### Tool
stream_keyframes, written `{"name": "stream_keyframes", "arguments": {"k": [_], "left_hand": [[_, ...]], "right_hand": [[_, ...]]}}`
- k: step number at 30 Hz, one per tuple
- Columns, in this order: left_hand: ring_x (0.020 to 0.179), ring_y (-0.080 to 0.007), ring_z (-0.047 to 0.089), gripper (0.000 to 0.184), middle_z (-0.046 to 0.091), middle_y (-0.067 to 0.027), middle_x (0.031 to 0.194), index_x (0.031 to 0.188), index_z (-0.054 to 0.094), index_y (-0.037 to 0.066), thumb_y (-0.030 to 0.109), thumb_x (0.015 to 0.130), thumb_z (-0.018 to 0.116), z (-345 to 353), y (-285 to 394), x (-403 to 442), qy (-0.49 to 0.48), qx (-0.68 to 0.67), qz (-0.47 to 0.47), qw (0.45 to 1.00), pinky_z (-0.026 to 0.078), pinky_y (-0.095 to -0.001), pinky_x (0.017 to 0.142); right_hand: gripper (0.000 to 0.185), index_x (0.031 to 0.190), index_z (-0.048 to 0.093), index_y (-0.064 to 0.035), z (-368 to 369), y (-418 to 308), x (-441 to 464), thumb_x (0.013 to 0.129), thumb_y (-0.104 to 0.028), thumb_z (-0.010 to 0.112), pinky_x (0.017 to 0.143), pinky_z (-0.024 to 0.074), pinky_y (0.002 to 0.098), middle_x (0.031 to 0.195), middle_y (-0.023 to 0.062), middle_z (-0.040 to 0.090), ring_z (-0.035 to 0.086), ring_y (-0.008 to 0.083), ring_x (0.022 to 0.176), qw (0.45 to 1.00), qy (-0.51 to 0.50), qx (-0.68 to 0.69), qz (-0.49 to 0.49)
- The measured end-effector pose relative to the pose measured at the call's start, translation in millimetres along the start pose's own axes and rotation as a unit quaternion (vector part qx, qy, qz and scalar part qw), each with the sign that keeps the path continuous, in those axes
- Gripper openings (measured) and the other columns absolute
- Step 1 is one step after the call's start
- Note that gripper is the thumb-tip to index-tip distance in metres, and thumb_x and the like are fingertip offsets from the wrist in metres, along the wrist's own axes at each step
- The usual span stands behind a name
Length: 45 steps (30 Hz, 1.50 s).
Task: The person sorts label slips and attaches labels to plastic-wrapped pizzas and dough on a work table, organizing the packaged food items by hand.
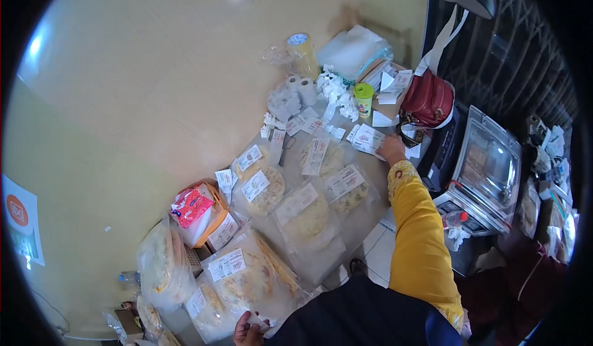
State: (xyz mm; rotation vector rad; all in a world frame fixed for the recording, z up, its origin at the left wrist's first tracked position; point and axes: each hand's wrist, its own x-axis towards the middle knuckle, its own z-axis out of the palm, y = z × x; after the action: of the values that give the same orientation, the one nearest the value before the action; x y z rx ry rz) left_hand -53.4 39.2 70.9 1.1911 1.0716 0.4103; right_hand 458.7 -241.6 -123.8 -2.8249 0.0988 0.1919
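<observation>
As the bare right hand [391, 150] sits at its edge, a small pile of white rectangular printed paper labels [367, 138] lies on the grey counter [358, 223], far side, right. Right grip: fingertips down at the pile, looks like contact; can't tell if clamped on a label. Left hand [248, 332] is at the near end, fingers curled, just beside a large clear plastic pack of flat, round, pale food [238, 284]. Left grip: can't tell if fingers meet or pinch film.

Status, judging by layout: flat clear plastic packs mid-counter [307, 219] show white labels, so does the big one near the left hand. Can't tell stuck on vs loose. Labels in the pile are on no pack, so some look unused. Bulging clear plastic bag [164, 256] at left: no label I can make out.

Further out: green cup with lime lid [364, 101] and crumpled white paper [333, 92] behind the pile, dark red bag [427, 99] to the right, then silver-and-black machine with clear lid [488, 160].
</observation>
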Motion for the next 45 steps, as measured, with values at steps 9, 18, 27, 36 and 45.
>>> {"name": "stream_keyframes", "arguments": {"k": [9,18,27,36,45], "left_hand": [[0.079,-0.0190,0.057,0.039,0.059,-0.0126,0.092,0.121,0.043,-0.001,0.008,0.085,0.052,31.0,5.9,-4.8,-0.009,-0.011,-0.048,0.999,0.048,-0.0319,0.070],[0.074,-0.0165,0.057,0.040,0.056,-0.0080,0.081,0.122,0.041,-0.005,0.005,0.084,0.050,29.9,14.5,-3.3,-0.028,0.049,-0.057,0.997,0.048,-0.0291,0.071],[0.066,-0.0147,0.054,0.041,0.054,-0.0075,0.074,0.117,0.044,-0.007,0.015,0.084,0.055,8.5,1.8,-5.2,-0.050,0.296,0.059,0.952,0.048,-0.0299,0.070],[0.098,-0.0181,0.055,0.041,0.054,-0.0116,0.111,0.122,0.045,-0.001,-0.006,0.081,0.047,-3.5,-6.5,29.9,-0.047,0.036,0.016,0.998,0.044,-0.0254,0.079],[0.105,-0.0263,0.053,0.051,0.047,-0.0123,0.122,0.128,0.038,0.002,0.012,0.081,0.056,-10.3,-0.4,39.6,-0.292,-0.091,-0.002,0.952,0.045,-0.0355,0.084]], "right_hand": [[0.045,0.099,0.057,-0.0034,19.8,34.9,30.9,0.060,-0.017,0.075,0.082,0.0453,0.0353,0.096,0.0156,0.058,0.057,0.0305,0.091,0.987,0.072,0.139,-0.028],[0.018,0.080,0.061,-0.0022,10.7,43.1,23.3,0.067,-0.012,0.067,0.064,0.0469,0.0369,0.078,0.0158,0.063,0.061,0.0297,0.069,0.956,0.163,0.245,-0.011],[0.021,0.093,0.060,0.0017,15.6,40.1,40.9,0.074,-0.006,0.065,0.059,0.0460,0.0254,0.076,0.0047,0.063,0.058,0.0127,0.065,0.827,0.026,0.558,0.053],[0.019,0.095,0.060,-0.0024,-33.8,-85.9,-69.0,0.077,-0.007,0.063,0.058,0.0485,0.0231,0.082,0.0038,0.063,0.059,0.0106,0.067,0.685,-0.216,0.685,-0.124],[0.023,0.091,0.064,0.0024,-74.2,-239.8,-281.6,0.074,-0.013,0.066,0.067,0.0462,0.0237,0.081,0.0066,0.064,0.058,0.0100,0.073,0.640,-0.468,0.464,-0.395]]}}
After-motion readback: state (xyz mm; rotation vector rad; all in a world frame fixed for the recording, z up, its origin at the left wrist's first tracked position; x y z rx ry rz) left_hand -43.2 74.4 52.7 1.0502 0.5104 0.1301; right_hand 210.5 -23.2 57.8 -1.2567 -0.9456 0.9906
